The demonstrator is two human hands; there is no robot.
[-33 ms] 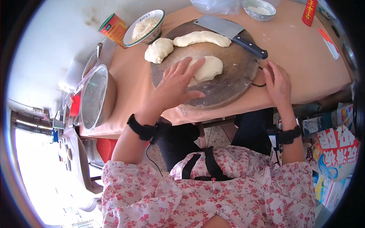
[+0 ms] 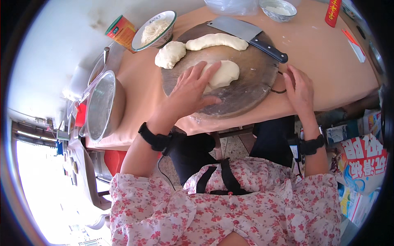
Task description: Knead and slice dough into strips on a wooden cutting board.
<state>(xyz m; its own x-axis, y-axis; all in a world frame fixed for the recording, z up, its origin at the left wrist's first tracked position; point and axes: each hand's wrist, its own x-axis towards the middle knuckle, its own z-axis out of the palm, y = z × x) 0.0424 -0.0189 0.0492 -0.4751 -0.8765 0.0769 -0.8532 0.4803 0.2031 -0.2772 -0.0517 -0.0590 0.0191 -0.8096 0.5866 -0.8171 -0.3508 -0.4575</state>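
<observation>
Dough lump [image 2: 225, 76]: on the round chopping board [image 2: 255, 88], partly beneath the left hand [image 2: 189, 85], apart from the right hand [image 2: 301, 88].
Hands: left spread wide, not gripping; right loosely curled, apparently empty.
Dough feel: probably soft, light, slightly tacky.
Hold: cup its middle broadly; pinching would likely dent it.
Long axis: slants outward and rightward from the left hand, rounded end pointing away.

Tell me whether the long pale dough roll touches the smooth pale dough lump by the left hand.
Apart: the head view shows bare round brown wooden board between the long roll and the smooth lump.
</observation>
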